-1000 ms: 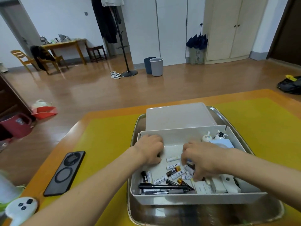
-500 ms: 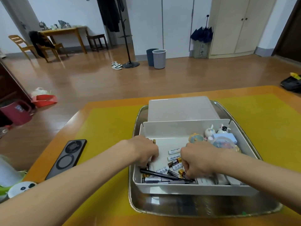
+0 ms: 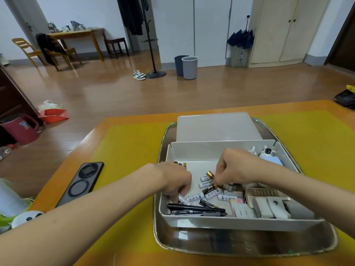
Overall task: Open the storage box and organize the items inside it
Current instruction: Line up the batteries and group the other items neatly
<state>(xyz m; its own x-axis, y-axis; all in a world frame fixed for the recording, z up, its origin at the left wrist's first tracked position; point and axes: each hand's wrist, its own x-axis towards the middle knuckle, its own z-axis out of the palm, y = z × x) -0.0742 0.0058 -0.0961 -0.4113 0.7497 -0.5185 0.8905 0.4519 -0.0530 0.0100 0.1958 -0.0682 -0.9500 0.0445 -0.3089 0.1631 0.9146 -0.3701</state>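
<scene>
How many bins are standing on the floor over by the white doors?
2. A light grey bin stands in front, and a dark blue bin sits just behind it to its left, partly hidden. Both are right of the coat stand base.

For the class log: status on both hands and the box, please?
Right hand pinching a gold-tipped battery. Left hand on white batteries. Storage box open, lid behind. Pens loose along front wall.

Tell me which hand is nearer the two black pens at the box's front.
Left. The left hand reaches down just above the black pens, fingertips almost on them. The right hand is farther back, pinching a gold-tipped battery.
</scene>
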